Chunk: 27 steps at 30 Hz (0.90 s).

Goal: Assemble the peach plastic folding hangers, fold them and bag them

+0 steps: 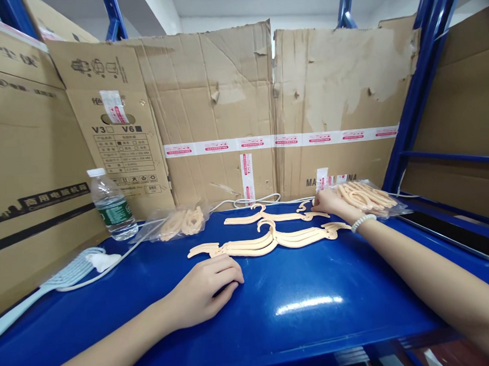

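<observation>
A cream folding clothes hanger [248, 244] lies unfolded on the blue shelf, hook upward. Behind it is a second cream hanger [250, 219], with fewer arm pieces. My left hand [207, 287] rests on the shelf just in front of the near hanger's left part, fingers loosely curved and holding nothing. My right hand [331, 202] reaches to the back right, fingers closed at a small cream hanger hook [303, 206]; its fingertips are partly hidden. Just right of that hand, a clear plastic bag [367, 197] holds several cream hanger parts.
Another bag of cream parts [183, 222] lies at left, near a water bottle [112, 207]. A pale blue slotted tool [67, 271] and a white cable [95, 283] lie front left. A dark phone or tablet [455, 233] lies right. Cardboard [215, 113] walls the back.
</observation>
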Tool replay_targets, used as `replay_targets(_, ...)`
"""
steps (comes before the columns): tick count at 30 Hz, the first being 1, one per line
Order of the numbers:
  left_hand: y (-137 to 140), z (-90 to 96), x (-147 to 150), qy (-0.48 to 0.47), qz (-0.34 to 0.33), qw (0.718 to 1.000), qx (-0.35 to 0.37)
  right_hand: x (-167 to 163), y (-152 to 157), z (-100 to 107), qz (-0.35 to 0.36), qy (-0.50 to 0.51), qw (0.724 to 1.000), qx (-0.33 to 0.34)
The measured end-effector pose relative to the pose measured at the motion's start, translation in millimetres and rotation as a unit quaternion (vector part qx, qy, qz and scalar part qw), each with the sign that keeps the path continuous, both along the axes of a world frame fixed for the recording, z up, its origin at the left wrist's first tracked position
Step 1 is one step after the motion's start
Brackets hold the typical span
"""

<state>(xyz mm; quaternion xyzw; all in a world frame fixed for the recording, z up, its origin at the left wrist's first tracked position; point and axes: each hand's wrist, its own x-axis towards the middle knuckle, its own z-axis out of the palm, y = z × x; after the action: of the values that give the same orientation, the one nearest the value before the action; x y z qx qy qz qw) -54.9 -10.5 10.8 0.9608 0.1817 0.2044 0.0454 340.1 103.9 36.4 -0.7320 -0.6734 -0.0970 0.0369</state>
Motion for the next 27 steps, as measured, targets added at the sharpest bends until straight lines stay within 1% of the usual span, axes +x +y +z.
replay_targets(3, -1, -0.2, -1, -0.002, 0.0, 1.0, 0.0, 0, -1, 2, -0.011, -0.005, 1.0, 0.007)
replay_targets(6, -1, -0.4, 0, -0.003, 0.0, 1.0, -0.002, 0, -4, 2, -0.025, -0.001, 0.999, 0.028)
replay_targets(10, 1, -0.7, 0, -0.006, 0.001, 1.0, 0.005, 2, -11, 5, -0.051, 0.019, 0.995, 0.084)
replay_targets(13, 0, -1.1, -1, -0.012, 0.002, 1.0, 0.0, 2, -20, 17, -0.063, 0.041, 0.987, 0.139)
replay_targets(16, -5, -0.3, 2, -0.043, 0.009, 0.998, -0.052, -6, -33, 38, -0.058, 0.059, 0.978, 0.189)
replay_targets(18, -10, 0.9, 8, -0.085, 0.03, 0.988, -0.128, -23, -46, 50, -0.022, 0.107, 0.971, 0.212)
replay_targets(19, -12, 1.4, 13, -0.112, 0.046, 0.976, -0.183, -35, -54, 54, 0.033, 0.205, 0.954, 0.216)
replay_targets(20, -14, 1.7, 19, -0.139, 0.061, 0.956, -0.25, -50, -62, 56, 0.1, 0.326, 0.921, 0.185)
replay_targets(21, -15, 1.7, 25, -0.164, 0.065, 0.93, -0.323, -66, -72, 55, 0.169, 0.441, 0.872, 0.125)
replay_targets(22, -16, 1.3, 32, -0.192, 0.063, 0.899, -0.389, -84, -81, 52, 0.214, 0.525, 0.821, 0.065)
replay_targets(23, -15, 0.5, 38, -0.226, 0.06, 0.868, -0.438, -101, -90, 47, 0.249, 0.577, 0.778, -0.006)
replay_targets(24, -14, -0.7, 43, -0.26, 0.056, 0.842, -0.469, -117, -98, 41, 0.272, 0.607, 0.744, -0.066)
replay_targets(25, -12, -2.1, 47, -0.296, 0.056, 0.82, -0.486, -132, -105, 34, 0.285, 0.624, 0.719, -0.113)
replay_targets(26, -11, -3.7, 50, -0.327, 0.057, 0.803, -0.496, -145, -111, 27, 0.291, 0.636, 0.7, -0.146)
replay_targets(27, -9, -5.4, 52, -0.352, 0.058, 0.787, -0.503, -154, -115, 20, 0.294, 0.641, 0.689, -0.166)
